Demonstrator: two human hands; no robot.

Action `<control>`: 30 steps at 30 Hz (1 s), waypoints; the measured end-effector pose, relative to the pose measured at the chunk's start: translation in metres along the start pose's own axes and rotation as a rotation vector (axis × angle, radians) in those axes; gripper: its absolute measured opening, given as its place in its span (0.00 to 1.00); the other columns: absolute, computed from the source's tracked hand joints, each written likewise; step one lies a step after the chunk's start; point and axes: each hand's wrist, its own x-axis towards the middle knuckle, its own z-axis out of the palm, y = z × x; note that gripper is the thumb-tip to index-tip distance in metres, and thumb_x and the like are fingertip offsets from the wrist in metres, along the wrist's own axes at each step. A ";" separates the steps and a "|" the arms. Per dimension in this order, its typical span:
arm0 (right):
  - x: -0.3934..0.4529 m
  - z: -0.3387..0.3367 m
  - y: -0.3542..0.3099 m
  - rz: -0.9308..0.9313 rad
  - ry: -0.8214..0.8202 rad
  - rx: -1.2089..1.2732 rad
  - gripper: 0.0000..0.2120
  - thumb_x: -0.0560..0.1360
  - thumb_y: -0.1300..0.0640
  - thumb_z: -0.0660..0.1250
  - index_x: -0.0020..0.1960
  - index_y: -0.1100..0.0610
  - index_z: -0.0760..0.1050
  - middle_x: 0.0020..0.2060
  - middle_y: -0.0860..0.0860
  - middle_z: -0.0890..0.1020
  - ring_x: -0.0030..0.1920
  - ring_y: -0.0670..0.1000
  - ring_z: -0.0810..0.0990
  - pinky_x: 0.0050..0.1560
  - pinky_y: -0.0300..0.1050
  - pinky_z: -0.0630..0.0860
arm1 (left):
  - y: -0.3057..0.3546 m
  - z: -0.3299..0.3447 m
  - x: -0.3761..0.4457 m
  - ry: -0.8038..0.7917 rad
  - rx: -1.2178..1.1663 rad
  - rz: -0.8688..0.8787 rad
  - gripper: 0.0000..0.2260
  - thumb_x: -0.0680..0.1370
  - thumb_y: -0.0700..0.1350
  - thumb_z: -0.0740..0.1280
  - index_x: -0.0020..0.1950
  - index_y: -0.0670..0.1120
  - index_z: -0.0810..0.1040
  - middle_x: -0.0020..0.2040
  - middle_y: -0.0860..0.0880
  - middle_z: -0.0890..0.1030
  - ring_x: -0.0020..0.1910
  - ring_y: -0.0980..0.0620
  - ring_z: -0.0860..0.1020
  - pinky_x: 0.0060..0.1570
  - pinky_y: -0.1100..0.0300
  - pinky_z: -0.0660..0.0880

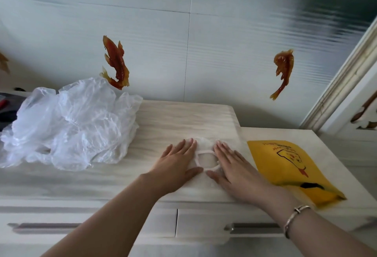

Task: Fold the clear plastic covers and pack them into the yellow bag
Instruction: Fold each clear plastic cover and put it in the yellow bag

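Fingers flat and straight on both hands, left hand and right hand pressing a clear cover onto the worktop mid-frame, gripping nothing. Yellow bag lies flat lower right, long axis toward the bottom-right corner. Loose covers pile sits left.

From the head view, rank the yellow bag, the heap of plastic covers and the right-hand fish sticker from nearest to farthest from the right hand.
From the right hand:
1. Yellow bag, just to its right on the cabinet top.
2. Heap of plastic covers, across to the left.
3. Fish sticker, up on the wall.
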 end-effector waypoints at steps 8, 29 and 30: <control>-0.019 -0.010 0.006 -0.115 0.077 0.050 0.42 0.74 0.27 0.46 0.78 0.50 0.37 0.76 0.40 0.39 0.74 0.38 0.34 0.76 0.41 0.38 | 0.002 -0.008 -0.007 -0.021 -0.059 -0.041 0.40 0.75 0.68 0.57 0.79 0.50 0.45 0.79 0.53 0.43 0.77 0.52 0.39 0.74 0.52 0.38; -0.016 -0.013 0.009 0.172 0.377 0.688 0.11 0.79 0.50 0.62 0.44 0.53 0.80 0.40 0.47 0.83 0.45 0.44 0.80 0.46 0.42 0.75 | 0.024 -0.011 -0.017 0.193 -0.202 -0.058 0.20 0.74 0.57 0.68 0.63 0.53 0.71 0.61 0.58 0.73 0.59 0.52 0.70 0.58 0.59 0.66; -0.012 -0.014 0.012 0.226 0.392 0.748 0.13 0.79 0.49 0.63 0.42 0.55 0.81 0.39 0.49 0.83 0.43 0.47 0.80 0.44 0.43 0.74 | 0.025 -0.011 -0.013 0.243 -0.265 -0.096 0.14 0.76 0.54 0.67 0.59 0.52 0.73 0.57 0.55 0.75 0.56 0.50 0.72 0.54 0.58 0.67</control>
